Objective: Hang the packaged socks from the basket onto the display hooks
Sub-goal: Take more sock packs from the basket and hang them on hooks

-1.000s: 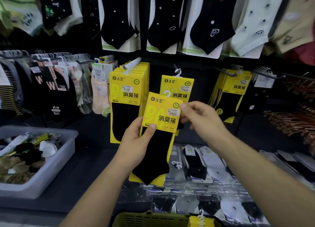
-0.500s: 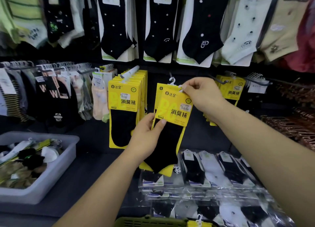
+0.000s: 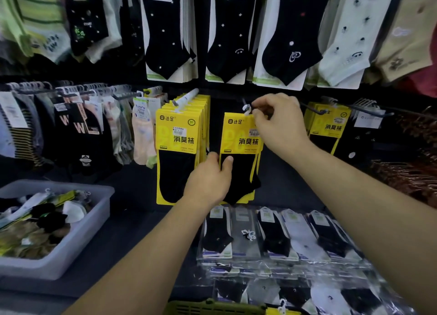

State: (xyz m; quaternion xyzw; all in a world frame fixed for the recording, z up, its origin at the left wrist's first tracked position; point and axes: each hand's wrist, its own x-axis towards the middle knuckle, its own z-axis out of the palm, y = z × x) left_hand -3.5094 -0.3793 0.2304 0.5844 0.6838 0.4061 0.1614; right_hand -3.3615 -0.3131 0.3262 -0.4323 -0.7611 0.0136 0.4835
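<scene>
**Sock aisle in a retail shop**

A dark display wall is covered with socks for sale. Along the top hang black, white and beige ankle socks mounted on card backings. Below them, metal display hooks carry stacks of identical yellow packaged socks with printed branding and small white stickers. To the left, more pairs crowd together on plastic hangers. On the dark shelf beneath, clear-wrapped sock packs lie in overlapping rows, and a grey plastic bin holds loose socks. A green basket shows at the bottom edge.
</scene>
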